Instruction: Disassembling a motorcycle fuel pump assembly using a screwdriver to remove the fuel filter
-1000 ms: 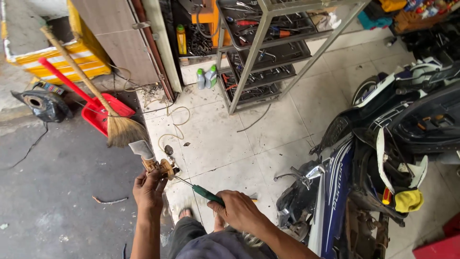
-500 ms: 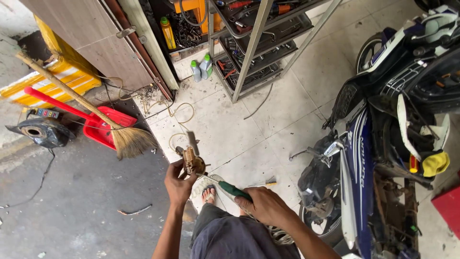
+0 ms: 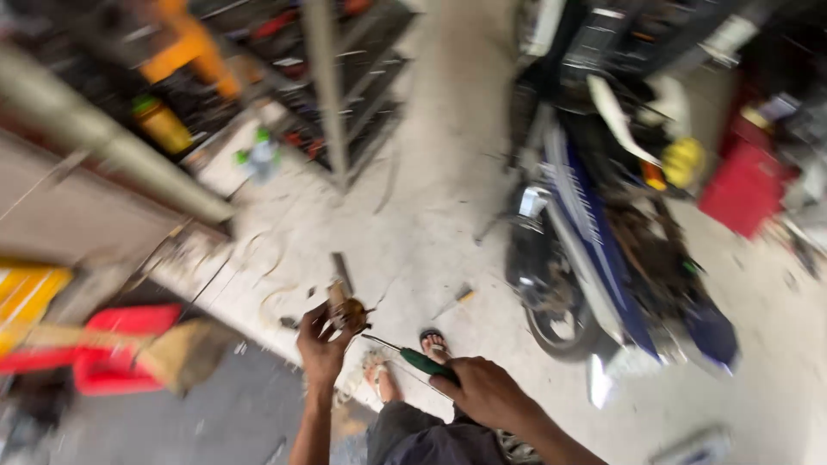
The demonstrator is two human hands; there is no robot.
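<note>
both hands work low in the frame: the right hand (image 3: pixel 484 392) grips a green-handled screwdriver (image 3: pixel 412 356), its tip aimed at ten o'clock toward a small brown part (image 3: pixel 348 314) pinched in the left hand (image 3: pixel 320 349). sandalled feet (image 3: pixel 405 366) stand just beneath on the pale floor (image 3: pixel 431 215). farther off, a blurred blue motorcycle (image 3: pixel 603 250) sits at two o'clock, a metal shelf rack (image 3: pixel 323 86) at eleven.

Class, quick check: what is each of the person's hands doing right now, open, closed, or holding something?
Left hand: closed around a small brown metal part, held up.
Right hand: closed on a green-handled screwdriver, tip pointing toward the part.
</note>
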